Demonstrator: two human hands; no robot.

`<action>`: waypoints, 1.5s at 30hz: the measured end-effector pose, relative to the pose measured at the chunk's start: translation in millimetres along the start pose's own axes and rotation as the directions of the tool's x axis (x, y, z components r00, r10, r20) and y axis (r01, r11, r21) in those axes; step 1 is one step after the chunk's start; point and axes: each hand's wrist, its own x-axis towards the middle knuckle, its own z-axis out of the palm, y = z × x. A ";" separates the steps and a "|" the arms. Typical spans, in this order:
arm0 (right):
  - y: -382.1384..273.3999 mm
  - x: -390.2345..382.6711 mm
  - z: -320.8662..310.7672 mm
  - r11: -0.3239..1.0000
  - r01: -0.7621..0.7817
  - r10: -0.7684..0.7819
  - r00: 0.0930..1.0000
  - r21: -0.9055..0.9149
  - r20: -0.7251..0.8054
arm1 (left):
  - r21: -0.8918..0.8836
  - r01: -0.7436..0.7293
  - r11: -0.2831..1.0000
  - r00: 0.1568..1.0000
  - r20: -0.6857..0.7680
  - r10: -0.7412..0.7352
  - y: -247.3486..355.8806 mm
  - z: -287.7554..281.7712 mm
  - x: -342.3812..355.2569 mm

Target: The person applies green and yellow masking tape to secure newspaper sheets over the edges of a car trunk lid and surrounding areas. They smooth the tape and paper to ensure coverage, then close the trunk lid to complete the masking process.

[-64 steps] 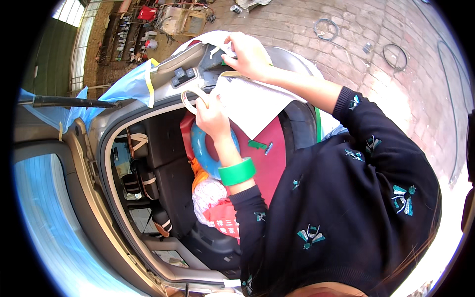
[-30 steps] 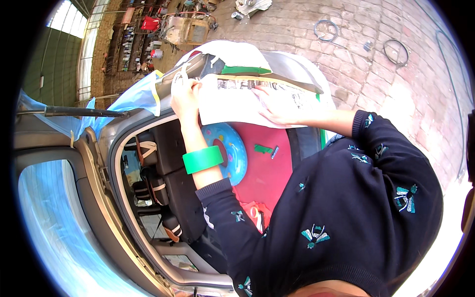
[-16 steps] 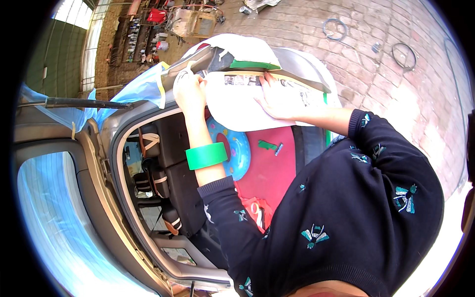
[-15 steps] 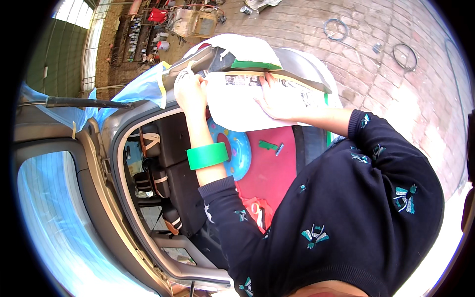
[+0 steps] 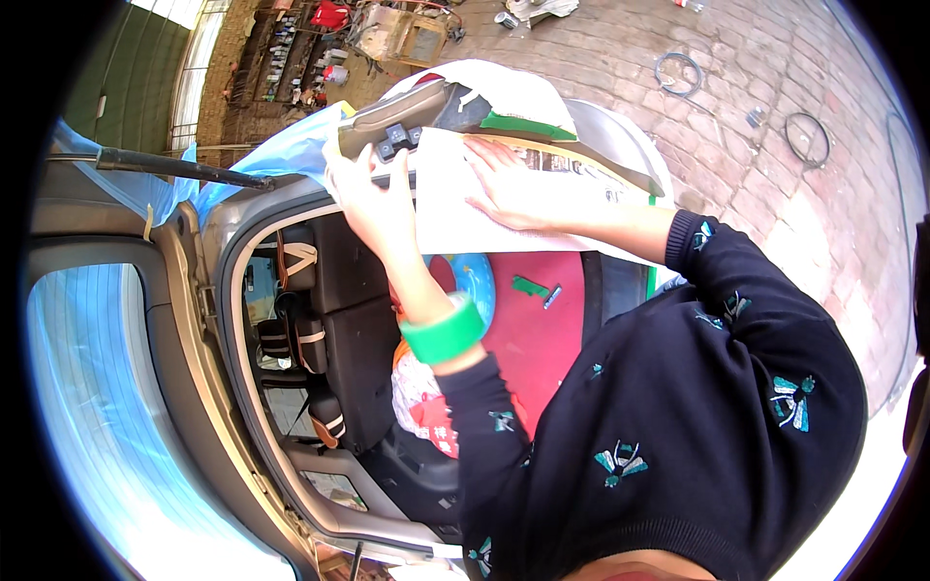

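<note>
one white sheet (image 5: 455, 218) with dark print lies along the upper edge of the car's rear opening, a tan strip on its top border. the right hand (image 5: 506, 186) rests flat on it, grip open, hiding part of the print. the left hand (image 5: 376, 201) is just beside the sheet's left end, near one black block (image 5: 395, 143); its thumb and a finger stand apart, but whether the grip holds anything cannot be told. one green tape roll (image 5: 444, 334) circles the left wrist. below, one blue ring (image 5: 477, 281) is partly hidden by the left forearm, and one green scrap (image 5: 530, 286) lies on the red mat (image 5: 547, 339), its lower part covered by the sweater (image 5: 678, 436).
</note>
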 end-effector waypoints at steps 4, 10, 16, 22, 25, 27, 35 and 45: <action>-2.5 7.0 5.3 0.999 0.047 -0.047 0.999 -0.018 -0.008 | -0.065 0.158 0.985 0.979 -0.121 -0.165 11.4 -6.0 -66.5; -3.9 27.9 1.2 0.990 0.128 -0.125 0.991 -0.063 0.040 | -0.116 0.541 0.833 0.828 -0.101 -0.552 45.7 19.9 -138.5; -21.0 41.7 9.9 0.986 0.112 -0.107 0.993 -0.123 0.053 | -0.242 0.582 0.776 0.790 -0.058 -0.611 44.9 22.8 -167.4; -18.4 51.3 17.5 0.970 0.106 -0.100 0.994 -0.217 0.039 | -0.230 0.550 0.803 0.815 -0.063 -0.576 49.6 33.3 -177.7; -19.9 54.9 20.2 0.950 0.130 -0.129 0.991 -0.285 0.020 | -0.270 0.554 0.788 0.808 -0.055 -0.587 56.1 34.5 -177.9; -22.6 58.2 17.8 0.935 0.161 -0.155 0.987 -0.317 0.044 | -0.266 0.547 0.794 0.814 -0.053 -0.579 58.2 36.9 -180.5; -26.4 48.7 -11.9 0.933 0.291 -0.318 0.941 -0.211 -0.111 | -0.352 0.507 0.787 0.823 -0.074 -0.563 76.5 29.4 -185.0; 27.3 22.9 -88.2 0.984 -0.017 0.072 0.949 0.177 -0.308 | -0.457 0.074 0.887 0.961 -0.206 -0.186 97.1 41.2 -86.4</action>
